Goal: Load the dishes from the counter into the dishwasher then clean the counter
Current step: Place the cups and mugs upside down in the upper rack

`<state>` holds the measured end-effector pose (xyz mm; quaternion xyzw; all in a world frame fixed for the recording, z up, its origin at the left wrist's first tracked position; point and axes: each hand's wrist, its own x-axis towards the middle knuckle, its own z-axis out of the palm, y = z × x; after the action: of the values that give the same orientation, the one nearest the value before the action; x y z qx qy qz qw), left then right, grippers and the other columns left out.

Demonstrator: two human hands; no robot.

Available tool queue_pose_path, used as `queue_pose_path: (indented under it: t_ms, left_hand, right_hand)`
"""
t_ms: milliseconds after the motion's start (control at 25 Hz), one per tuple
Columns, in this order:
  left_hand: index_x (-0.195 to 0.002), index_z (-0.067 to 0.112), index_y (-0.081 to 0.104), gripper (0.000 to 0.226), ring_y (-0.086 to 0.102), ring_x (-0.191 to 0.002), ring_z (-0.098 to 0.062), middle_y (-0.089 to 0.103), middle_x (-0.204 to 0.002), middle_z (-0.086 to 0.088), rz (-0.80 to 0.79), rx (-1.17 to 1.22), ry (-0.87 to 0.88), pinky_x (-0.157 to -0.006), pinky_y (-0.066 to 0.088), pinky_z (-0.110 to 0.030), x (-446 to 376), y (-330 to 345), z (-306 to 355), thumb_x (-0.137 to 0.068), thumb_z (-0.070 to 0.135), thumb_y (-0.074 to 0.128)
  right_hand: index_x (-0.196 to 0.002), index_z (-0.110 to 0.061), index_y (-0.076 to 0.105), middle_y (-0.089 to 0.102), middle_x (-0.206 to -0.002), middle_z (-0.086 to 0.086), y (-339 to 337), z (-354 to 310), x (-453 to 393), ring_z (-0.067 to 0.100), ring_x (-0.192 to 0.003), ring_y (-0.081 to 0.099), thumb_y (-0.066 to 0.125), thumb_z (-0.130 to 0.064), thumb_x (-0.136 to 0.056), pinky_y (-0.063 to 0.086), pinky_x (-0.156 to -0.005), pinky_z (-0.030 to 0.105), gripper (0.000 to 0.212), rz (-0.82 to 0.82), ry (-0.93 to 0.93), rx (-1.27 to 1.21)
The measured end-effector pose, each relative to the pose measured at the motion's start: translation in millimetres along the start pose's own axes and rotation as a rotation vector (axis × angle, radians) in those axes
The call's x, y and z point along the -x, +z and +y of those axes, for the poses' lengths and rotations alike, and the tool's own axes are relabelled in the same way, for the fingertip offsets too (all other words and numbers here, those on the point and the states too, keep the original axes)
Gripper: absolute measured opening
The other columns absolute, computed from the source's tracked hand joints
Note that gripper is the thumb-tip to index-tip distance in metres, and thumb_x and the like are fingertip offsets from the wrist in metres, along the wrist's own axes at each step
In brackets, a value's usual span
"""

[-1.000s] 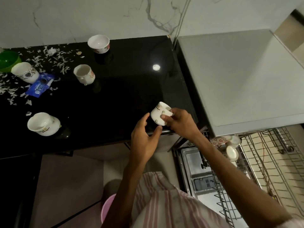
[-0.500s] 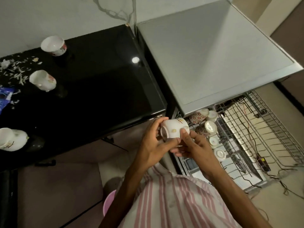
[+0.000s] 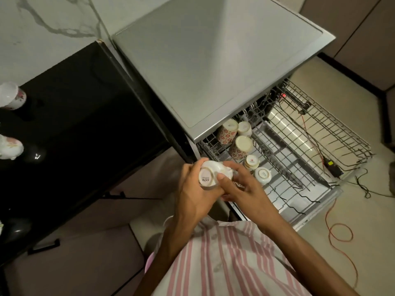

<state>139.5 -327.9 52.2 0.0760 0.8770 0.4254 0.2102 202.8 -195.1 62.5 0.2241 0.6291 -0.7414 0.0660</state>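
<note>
Two hands hold one white cup (image 3: 210, 175) in the head view, above the front left corner of the pulled-out dishwasher rack (image 3: 333, 133). The cup is turned over, its round base with a printed mark facing up. The left hand (image 3: 193, 194) grips it with curled fingers from 8 o'clock; the right hand (image 3: 241, 189) pinches it from 4 o'clock, thumb on the base edge.

Background stuff: white marble wall (image 3: 53, 20) with grey veins up top left. Beige tile floor (image 3: 342, 221) on the right has an orange cable (image 3: 339, 231) looping across it, plus a thin black cable (image 3: 363, 186) nearby. A small black box (image 3: 333, 170) hangs by the wire rack's front corner. Pink-and-white striped shirt (image 3: 224, 263) fills the bottom.
</note>
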Motion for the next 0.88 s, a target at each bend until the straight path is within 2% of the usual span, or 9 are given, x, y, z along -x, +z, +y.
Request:
queue_pose_path:
  t_ms: [80,200,280,400,520,600,640,720,880]
  left_hand:
    - [-0.13,0.04,0.049,0.071,0.057,-0.099,-0.01,0.042,-0.111,0.012,-0.038,-0.063,0.04,-0.081,0.055,-0.039,-1.3,16.1,7.5,-0.065,0.042,0.078]
    - [-0.14,0.027,0.045,0.085,0.054,-0.105,-0.015,0.037,-0.117,0.009,-0.127,-0.135,0.154,-0.087,0.054,-0.038,-7.4,37.6,16.7,-0.064,0.027,0.083]
    - [-0.14,0.023,0.045,0.083,0.053,-0.107,-0.012,0.032,-0.119,0.009,-0.207,-0.141,0.226,-0.089,0.053,-0.027,-10.1,53.5,27.6,-0.067,0.021,0.084]
    - [-0.138,0.025,0.046,0.075,0.05,-0.102,0.0,0.024,-0.119,0.017,-0.338,-0.11,0.269,-0.084,0.045,-0.005,-15.9,75.8,41.6,-0.073,0.02,0.083]
    - [-0.144,0.029,0.041,0.075,0.055,-0.105,0.0,0.024,-0.124,0.02,-0.457,-0.058,0.244,-0.09,0.048,-0.012,-26.8,95.4,39.1,-0.079,0.019,0.078]
    - [-0.146,0.03,0.039,0.074,0.054,-0.114,-0.005,0.025,-0.126,0.021,-0.504,-0.055,0.223,-0.097,0.049,-0.019,-39.9,111.0,29.6,-0.083,0.005,0.069]
    - [-0.145,0.029,0.041,0.074,0.053,-0.117,-0.007,0.027,-0.127,0.02,-0.507,-0.054,0.218,-0.1,0.048,-0.021,-48.8,117.9,24.6,-0.083,-0.004,0.062]
    - [-0.144,0.026,0.044,0.074,0.05,-0.121,-0.009,0.032,-0.129,0.017,-0.497,-0.04,0.193,-0.102,0.046,-0.02,-70.3,130.4,17.1,-0.082,-0.013,0.05]
    - [-0.142,0.022,0.049,0.047,0.051,-0.117,-0.007,0.042,-0.134,0.006,-0.468,-0.053,0.198,-0.097,0.043,-0.01,-128.1,156.2,10.4,-0.098,0.006,0.047]
  right_hand:
    - [-0.12,-0.029,0.056,0.069,-0.107,0.0,-13.8,1.8,4.5,0.017,-0.094,0.069,0.067,-0.039,-0.084,0.057,-0.071,0.026,0.04,0.034,0.024,-0.031]
    - [-0.122,-0.035,0.053,0.066,-0.107,-0.013,-36.4,9.5,4.6,0.002,-0.1,0.064,0.075,-0.04,-0.08,0.055,-0.079,0.023,0.048,0.118,0.057,0.037]
    - [-0.121,-0.032,0.052,0.066,-0.099,-0.019,-52.8,15.2,3.2,-0.005,-0.095,0.062,0.08,-0.032,-0.078,0.052,-0.078,0.019,0.052,0.166,0.063,0.045]
    - [-0.121,-0.028,0.05,0.066,-0.098,-0.009,-79.0,26.3,0.6,-0.004,-0.084,0.064,0.084,-0.019,-0.072,0.051,-0.071,0.019,0.061,0.222,0.1,0.053]
    - [-0.12,-0.034,0.048,0.065,-0.1,-0.007,-104.6,40.3,-8.4,0.0,-0.085,0.064,0.085,-0.026,-0.068,0.056,-0.075,0.028,0.065,0.258,0.124,0.155]
    - [-0.119,-0.038,0.046,0.066,-0.101,-0.009,-119.8,53.2,-19.0,0.005,-0.087,0.065,0.085,-0.034,-0.065,0.057,-0.078,0.037,0.067,0.288,0.148,0.235]
    - [-0.12,-0.038,0.046,0.065,-0.101,-0.009,-125.5,58.3,-26.6,0.004,-0.086,0.065,0.084,-0.034,-0.065,0.057,-0.076,0.034,0.067,0.298,0.156,0.263]
    - [-0.12,-0.035,0.045,0.064,-0.099,-0.011,-134.1,67.1,-46.0,-0.002,-0.081,0.063,0.084,-0.032,-0.068,0.054,-0.066,0.019,0.064,0.305,0.155,0.307]
    - [-0.117,-0.029,0.043,0.062,-0.098,-0.01,-155.3,82.4,-100.4,-0.006,-0.077,0.062,0.082,-0.022,-0.073,0.049,-0.057,0.011,0.06,0.312,0.139,0.318]
